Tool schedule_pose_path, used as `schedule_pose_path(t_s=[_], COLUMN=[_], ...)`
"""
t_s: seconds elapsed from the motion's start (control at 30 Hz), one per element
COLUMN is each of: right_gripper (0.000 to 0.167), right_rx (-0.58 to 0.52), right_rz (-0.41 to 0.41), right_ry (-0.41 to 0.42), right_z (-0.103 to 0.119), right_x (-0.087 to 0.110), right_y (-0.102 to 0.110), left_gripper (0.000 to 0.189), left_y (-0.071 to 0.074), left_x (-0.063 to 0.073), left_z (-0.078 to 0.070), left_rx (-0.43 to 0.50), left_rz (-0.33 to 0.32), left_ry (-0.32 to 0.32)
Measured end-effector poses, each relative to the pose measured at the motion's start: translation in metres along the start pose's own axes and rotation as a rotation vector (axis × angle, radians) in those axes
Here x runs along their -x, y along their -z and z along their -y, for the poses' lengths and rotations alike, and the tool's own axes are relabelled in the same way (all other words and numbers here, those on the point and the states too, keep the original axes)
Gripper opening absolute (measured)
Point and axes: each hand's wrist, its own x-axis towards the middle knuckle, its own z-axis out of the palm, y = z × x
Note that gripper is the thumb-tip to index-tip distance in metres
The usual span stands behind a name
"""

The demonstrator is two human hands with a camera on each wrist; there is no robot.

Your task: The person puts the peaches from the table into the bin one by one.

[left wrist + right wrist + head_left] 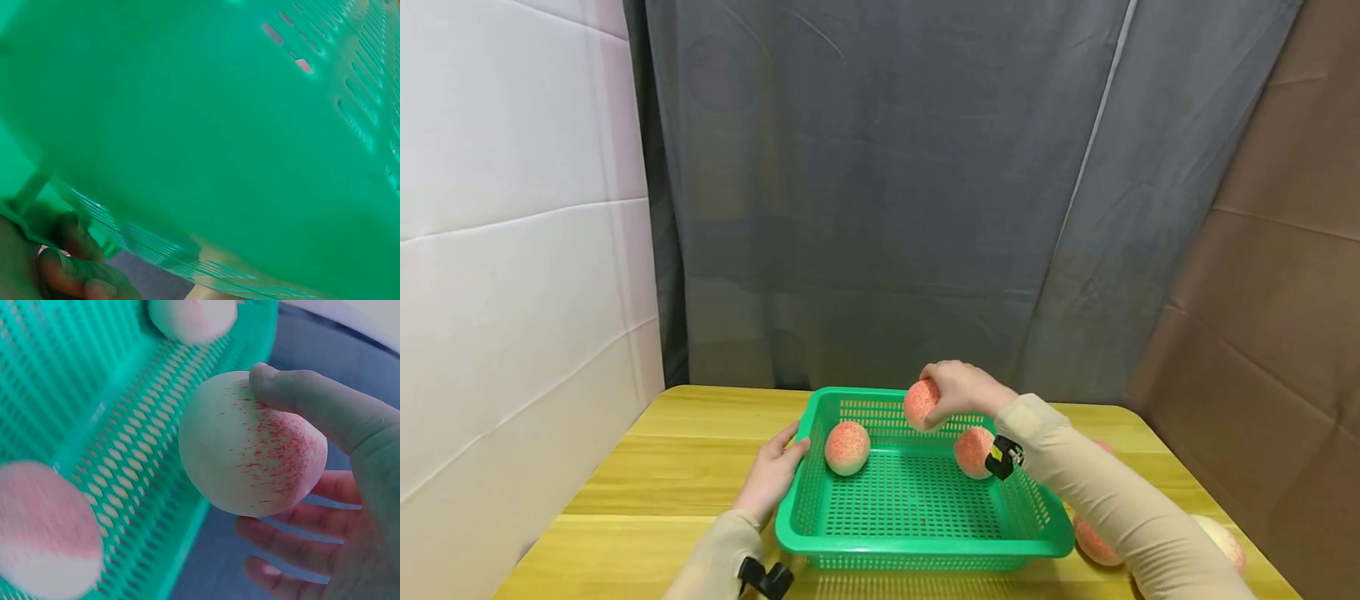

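Observation:
My right hand (966, 390) holds a pink-speckled peach (921, 406) over the far side of a green plastic basket (925, 546). The right wrist view shows the thumb on one side of this peach (244, 447) and the fingers on the other. Inside the basket, one peach (847, 448) lies at the left and another peach (973, 452) at the right, near my right wrist. At the basket's left rim, my left hand (772, 471) grips the edge. Its curled fingers (87, 275) show below the rim in the left wrist view, where the green wall fills most of the picture.
The basket stands on a wooden table (700, 475). To its right, partly behind my right sleeve, lie more peaches, one reddish peach (1093, 542) and one paler peach (1221, 537) among them. A grey curtain (865, 208) hangs behind the table.

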Motion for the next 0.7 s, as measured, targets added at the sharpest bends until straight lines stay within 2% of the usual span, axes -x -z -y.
schedule_pose_path(t_s=[0.3,0.6,0.7], right_gripper=[0.059,0.039,0.039], right_rx=[-0.015,-0.087,-0.085], right_rz=[0.019,0.053,0.048], right_ry=[0.017,0.042,0.043], right_z=[0.012,0.016,0.017], right_x=[-0.007,-0.008,-0.007], right_y=[-0.037,-0.061,-0.063], left_gripper=[0.052,0.051,0.053], left_y=[-0.006,-0.010,-0.011], left_x=[-0.001,-0.001,-0.001], left_z=[0.000,0.001,0.000], left_rx=[0.017,0.035,0.037], left_rz=[0.009,0.010,0.013], left_ry=[-0.008,0.008,0.011])
